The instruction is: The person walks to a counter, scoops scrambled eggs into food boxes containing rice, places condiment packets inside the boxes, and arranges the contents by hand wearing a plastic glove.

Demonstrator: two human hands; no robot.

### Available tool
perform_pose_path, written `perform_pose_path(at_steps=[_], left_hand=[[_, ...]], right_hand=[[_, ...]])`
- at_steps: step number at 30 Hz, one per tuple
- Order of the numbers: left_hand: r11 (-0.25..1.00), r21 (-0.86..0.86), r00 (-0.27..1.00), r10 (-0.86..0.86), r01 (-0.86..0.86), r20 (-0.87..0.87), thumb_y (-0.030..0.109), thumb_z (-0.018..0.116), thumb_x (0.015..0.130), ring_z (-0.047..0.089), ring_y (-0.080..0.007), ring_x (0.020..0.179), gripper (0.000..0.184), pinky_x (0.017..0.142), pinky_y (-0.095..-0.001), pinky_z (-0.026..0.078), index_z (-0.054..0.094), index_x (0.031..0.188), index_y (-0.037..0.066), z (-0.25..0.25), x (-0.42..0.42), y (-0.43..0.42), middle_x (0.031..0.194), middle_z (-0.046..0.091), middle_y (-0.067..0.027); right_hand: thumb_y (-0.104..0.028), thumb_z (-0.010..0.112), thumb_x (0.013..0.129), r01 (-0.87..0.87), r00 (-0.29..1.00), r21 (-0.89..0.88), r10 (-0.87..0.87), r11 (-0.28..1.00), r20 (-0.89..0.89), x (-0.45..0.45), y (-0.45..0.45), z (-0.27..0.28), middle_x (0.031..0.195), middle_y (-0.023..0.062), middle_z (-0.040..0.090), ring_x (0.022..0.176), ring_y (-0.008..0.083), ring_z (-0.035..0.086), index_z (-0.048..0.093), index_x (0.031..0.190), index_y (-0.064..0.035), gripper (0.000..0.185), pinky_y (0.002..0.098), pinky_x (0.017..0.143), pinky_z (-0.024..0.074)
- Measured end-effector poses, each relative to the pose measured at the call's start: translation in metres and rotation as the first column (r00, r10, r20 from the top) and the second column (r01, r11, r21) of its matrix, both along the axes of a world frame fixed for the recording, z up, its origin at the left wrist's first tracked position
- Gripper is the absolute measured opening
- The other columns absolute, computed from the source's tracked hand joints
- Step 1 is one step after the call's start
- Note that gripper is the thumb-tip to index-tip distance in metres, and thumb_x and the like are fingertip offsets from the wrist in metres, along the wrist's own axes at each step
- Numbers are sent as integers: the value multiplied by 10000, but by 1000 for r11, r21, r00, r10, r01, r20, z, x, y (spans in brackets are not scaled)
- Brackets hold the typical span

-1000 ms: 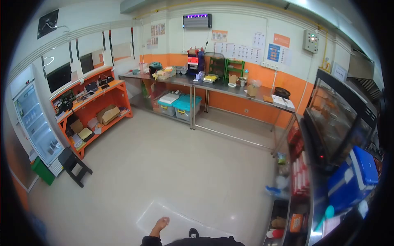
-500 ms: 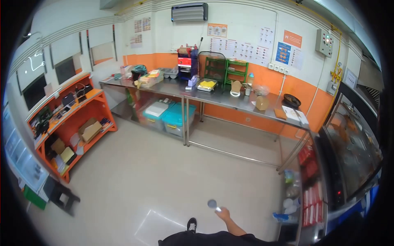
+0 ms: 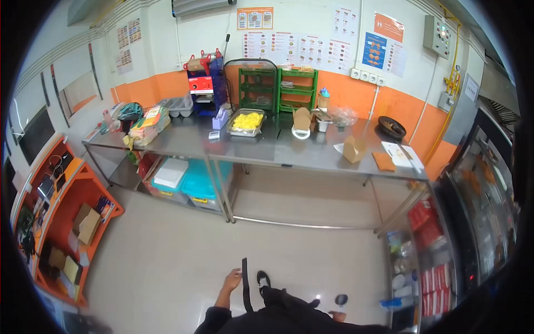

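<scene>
Low in the head view, my left hand (image 3: 231, 280) is beside a black strap (image 3: 245, 284) that reaches up from my dark clothing; its fingers look loosely spread, and whether they touch the strap is hard to see. My right hand (image 3: 337, 316), partly hidden by my clothing, is closed at my right side. It holds a small utensil with a round dark head (image 3: 341, 300), perhaps a scoop; the handle is mostly hidden. My shoe (image 3: 263, 279) shows on the floor between both hands.
Ahead stands a long steel table (image 3: 311, 149) with a tray of yellow food (image 3: 246, 122), a cardboard box (image 3: 354, 149), a dark bowl (image 3: 392, 128) and green racks (image 3: 258, 89). An orange shelf (image 3: 105, 222) is left; a steel shelf of packs and a glass display case (image 3: 484, 183) are right.
I have come closer to the steel table. My left hand and the black strap have come into view. My right hand, still with the round-headed utensil, is now lower and further right.
</scene>
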State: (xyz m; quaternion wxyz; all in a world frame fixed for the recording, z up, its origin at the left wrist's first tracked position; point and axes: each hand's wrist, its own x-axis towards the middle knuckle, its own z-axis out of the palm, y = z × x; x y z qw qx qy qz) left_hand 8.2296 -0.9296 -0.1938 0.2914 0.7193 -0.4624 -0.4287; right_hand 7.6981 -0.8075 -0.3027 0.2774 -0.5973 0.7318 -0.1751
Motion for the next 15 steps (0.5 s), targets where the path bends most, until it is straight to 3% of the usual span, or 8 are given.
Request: perform_pose_path(at_steps=[1, 2, 4, 6, 8, 10, 13, 15], left_hand=[[991, 123, 986, -64, 45, 154, 482, 541, 869, 582, -288, 1105, 548, 936, -436, 448, 505, 1301, 147, -6, 18, -20, 1234, 586, -122], [966, 248, 944, -142, 67, 299, 483, 554, 854, 570, -298, 1124, 541, 960, -448, 431, 521, 1285, 159, -12, 39, -40, 1225, 593, -117], [879, 440, 864, -357, 182, 356, 518, 580, 821, 550, -306, 1149, 538, 1003, -466, 390, 540, 1256, 203, -18, 85, -79, 1191, 619, -69], [937, 348, 943, -136, 23, 305, 531, 577, 819, 541, -291, 1160, 516, 1012, -472, 372, 539, 1240, 234, -8, 131, -104, 1140, 647, -38], [969, 93, 925, 187, -229, 329, 456, 612, 833, 603, -289, 1045, 478, 908, -469, 441, 537, 1220, 187, 22, 164, -119, 1059, 673, -62], [961, -83, 870, 273, -263, 411, 404, 622, 844, 633, -300, 963, 443, 847, -443, 478, 551, 1194, 143, 51, 192, -138, 1046, 668, -106], [869, -211, 836, 490, -447, 249, 304, 622, 862, 642, -308, 919, 354, 797, -421, 499, 597, 1142, 90, 137, 187, -192, 1026, 665, -128], [876, -286, 860, 457, -389, 229, 274, 616, 867, 641, -309, 918, 316, 800, -418, 496, 612, 1118, 83, 151, 194, -243, 1024, 665, -129]], right_hand=[[-178, 722, 690, 269, 898, 121, -294, 956, 327, 36, -58, 23, 558, 45, 526, 457, 156, 517, 601, 706, -44, 181, 324, 412, 423], [-198, 738, 683, 501, 660, 242, -547, 831, 515, 78, -118, 56, 453, 36, 438, 351, 170, 455, 541, 644, -31, 261, 335, 314, 380], [-220, 691, 743, 436, 606, 172, -430, 883, 669, 152, -245, 124, 468, 8, 443, 364, 131, 446, 595, 664, -32, 225, 305, 326, 335], [-223, 668, 796, 275, 707, 40, -231, 961, 668, 212, -367, 167, 474, -32, 422, 372, 87, 398, 616, 673, -46, 222, 286, 341, 304], [-324, 673, 852, 140, 691, -2, -96, 990, 716, 270, -470, 216, 524, -43, 434, 395, 67, 385, 633, 833, -33, 294, 262, 347, 279], [-341, 684, 844, 94, 743, -102, -2, 990, 669, 321, -553, 258, 522, -48, 427, 394, 68, 384, 615, 804, -32, 320, 265, 351, 278], [-302, 672, 851, 69, 796, -247, 96, 967, 598, 381, -656, 293, 503, -30, 431, 380, 85, 384, 627, 851, -16, 289, 263, 355, 264], [-258, 655, 859, 139, 509, -10, -63, 990, 858, 411, -700, 308, 490, -34, 413, 364, 86, 355, 626, 908, -12, 252, 264, 349, 239]])
